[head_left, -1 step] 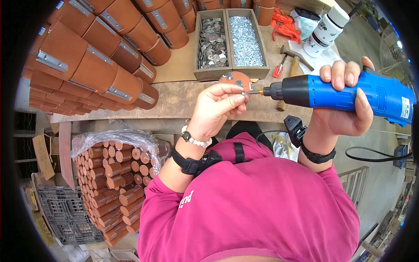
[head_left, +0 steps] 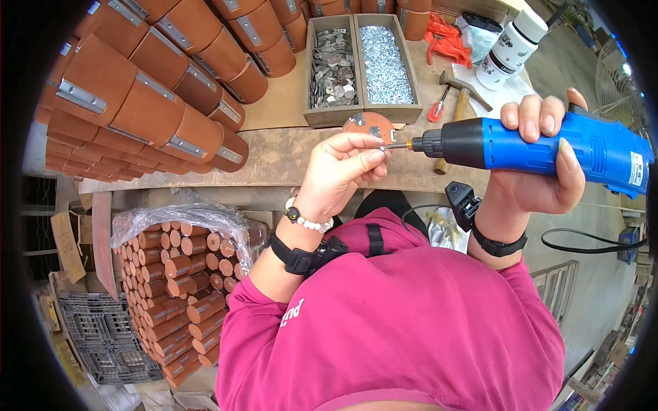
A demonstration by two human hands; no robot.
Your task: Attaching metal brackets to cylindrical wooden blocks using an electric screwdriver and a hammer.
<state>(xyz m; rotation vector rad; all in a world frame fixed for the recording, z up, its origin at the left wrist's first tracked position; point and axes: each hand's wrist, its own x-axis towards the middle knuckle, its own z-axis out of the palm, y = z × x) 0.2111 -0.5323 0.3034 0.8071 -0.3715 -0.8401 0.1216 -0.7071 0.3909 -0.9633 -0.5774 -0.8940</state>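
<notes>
My right hand (head_left: pixel 541 157) grips a blue and black electric screwdriver (head_left: pixel 534 144), its body lying level and its thin bit (head_left: pixel 399 144) facing left. Thumb and forefinger of my left hand (head_left: pixel 346 164) pinch together right at the tip of that bit. A tiny silvery piece shows between them, too small to name. Just behind these fingers is the round end of a reddish-brown cylinder (head_left: pixel 387 127) with metal plates on it, partly covered by my hand.
Beyond my hands sits a two-part wooden box (head_left: pixel 358 72) of flat metal pieces and small silvery parts. A hammer (head_left: pixel 462 92), a red screwdriver (head_left: pixel 436 111) and a white bottle (head_left: pixel 510 51) are at right. Stacked brown cylinders (head_left: pixel 157 103) fill the left; more (head_left: pixel 185 267) stand below the bench.
</notes>
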